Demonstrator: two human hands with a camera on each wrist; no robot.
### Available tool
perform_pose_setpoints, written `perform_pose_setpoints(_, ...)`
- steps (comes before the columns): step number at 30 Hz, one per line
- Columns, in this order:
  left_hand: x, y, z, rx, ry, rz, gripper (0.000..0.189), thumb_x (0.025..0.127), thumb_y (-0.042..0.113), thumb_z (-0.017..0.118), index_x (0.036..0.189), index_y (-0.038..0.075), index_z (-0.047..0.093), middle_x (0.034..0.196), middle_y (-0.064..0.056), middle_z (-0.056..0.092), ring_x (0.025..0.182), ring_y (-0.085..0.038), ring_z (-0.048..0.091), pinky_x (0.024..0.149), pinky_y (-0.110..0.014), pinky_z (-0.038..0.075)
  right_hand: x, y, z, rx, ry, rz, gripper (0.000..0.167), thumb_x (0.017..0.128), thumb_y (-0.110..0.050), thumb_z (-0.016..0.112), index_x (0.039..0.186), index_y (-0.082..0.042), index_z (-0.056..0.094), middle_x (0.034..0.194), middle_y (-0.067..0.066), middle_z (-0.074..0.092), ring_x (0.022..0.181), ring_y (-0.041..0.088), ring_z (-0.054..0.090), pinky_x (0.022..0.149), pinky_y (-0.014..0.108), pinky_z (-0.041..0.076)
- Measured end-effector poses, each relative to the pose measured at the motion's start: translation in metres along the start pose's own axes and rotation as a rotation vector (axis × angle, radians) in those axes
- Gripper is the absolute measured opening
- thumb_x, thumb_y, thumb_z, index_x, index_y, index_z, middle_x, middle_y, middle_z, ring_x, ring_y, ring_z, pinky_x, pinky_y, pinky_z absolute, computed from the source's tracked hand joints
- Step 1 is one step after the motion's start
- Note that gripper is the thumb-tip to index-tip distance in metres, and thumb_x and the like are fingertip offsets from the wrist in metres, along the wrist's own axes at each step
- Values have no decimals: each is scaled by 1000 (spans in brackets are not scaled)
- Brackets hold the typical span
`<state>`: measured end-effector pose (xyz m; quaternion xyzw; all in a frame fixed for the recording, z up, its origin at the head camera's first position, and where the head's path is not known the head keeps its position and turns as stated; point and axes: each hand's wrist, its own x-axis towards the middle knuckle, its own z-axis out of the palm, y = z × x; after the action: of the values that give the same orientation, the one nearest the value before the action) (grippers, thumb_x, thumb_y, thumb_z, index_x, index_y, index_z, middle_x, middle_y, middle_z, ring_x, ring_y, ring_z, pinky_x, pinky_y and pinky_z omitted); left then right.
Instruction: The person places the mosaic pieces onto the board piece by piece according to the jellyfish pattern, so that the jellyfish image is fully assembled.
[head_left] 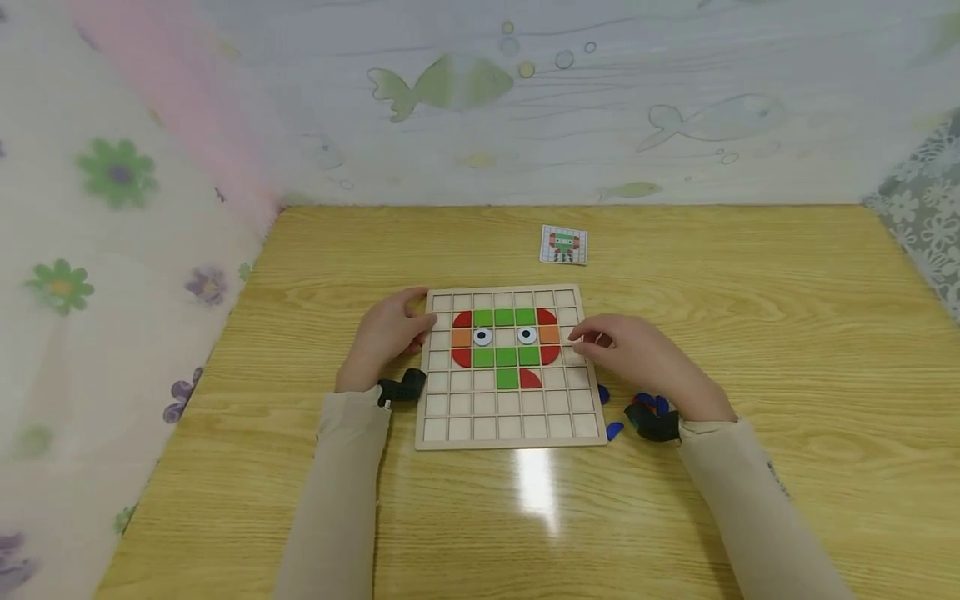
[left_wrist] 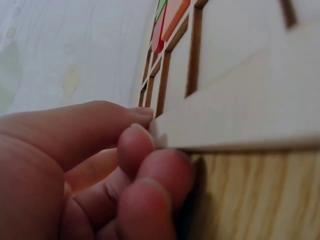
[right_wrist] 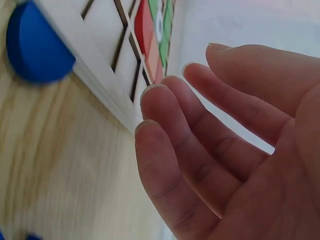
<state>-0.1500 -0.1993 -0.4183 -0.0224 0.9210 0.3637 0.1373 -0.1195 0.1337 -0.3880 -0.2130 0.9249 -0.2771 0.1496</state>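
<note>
A square wooden grid board [head_left: 450, 427] lies on the table, bearing a face made of green squares [head_left: 504, 317], orange squares [head_left: 550, 334], red quarter-rounds [head_left: 530, 379] and two round eye pieces [head_left: 528, 335]. My left hand [head_left: 387, 333] holds the board's left edge, thumb against the rim and fingers [left_wrist: 165, 175] bent beside it. Over the board's right edge hovers my right hand [head_left: 637, 350]. Its fingers [right_wrist: 157, 155] are loosely bent, apart from the thumb, and hold nothing. Beneath this hand, a blue rounded piece [right_wrist: 37, 45] lies against the board's side.
Behind the board lies a small picture card [head_left: 564, 245] showing a similar coloured figure. Near the right wrist are several blue and red pieces [head_left: 662, 405], with one blue piece [head_left: 615, 431] by the board's lower right corner. A patterned wall [head_left: 570, 125] borders the table's far edge.
</note>
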Motion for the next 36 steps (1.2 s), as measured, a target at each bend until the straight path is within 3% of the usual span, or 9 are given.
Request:
perform_pose_setpoints(8, 5, 7, -1, 30, -42, -58, 56, 86, 26, 54, 138, 22, 32, 59, -5, 58, 48, -18, 56, 51, -30, 44, -14, 15, -4, 11, 1, 19, 26, 90, -31, 52, 108, -16, 63, 90, -4, 59, 79, 13, 52, 70, 32, 43)
perform_pose_setpoints(17, 13, 10, -2, -42, -109, -79, 57, 87, 21, 52, 139, 22, 30, 60, -9, 55, 49, -20, 54, 50, -30, 46, -32, 33, -9, -52, -12, -3, 26, 89, -31, 54, 106, -14, 64, 86, -7, 59, 76, 9, 53, 68, 31, 43)
perform_pose_setpoints(24, 19, 13, -1, -66, -102, -60, 58, 85, 16, 53, 139, 21, 31, 57, -8, 55, 47, -19, 54, 49, -30, 46, -44, 42, -10, -22, -120, -32, 24, 84, -30, 62, 105, -19, 63, 87, -11, 57, 75, 7, 51, 67, 28, 43)
perform_pose_setpoints(31, 25, 18, 0, -96, -82, -65, 62, 83, 14, 51, 141, 19, 27, 57, -8, 53, 46, -19, 52, 47, -30, 45, -49, 48, -10, -35, -241, -163, 28, 77, -36, 67, 103, -25, 62, 103, -10, 48, 86, 8, 47, 74, 27, 43)
perform_pose_setpoints(36, 25, 22, 3, -124, -46, -60, 61, 83, 14, 49, 140, 21, 29, 56, -9, 53, 45, -21, 54, 48, -32, 47, -51, 50, -10, -46, -254, -180, 30, 74, -37, 70, 99, -26, 59, 105, -8, 43, 90, 11, 43, 77, 27, 42)
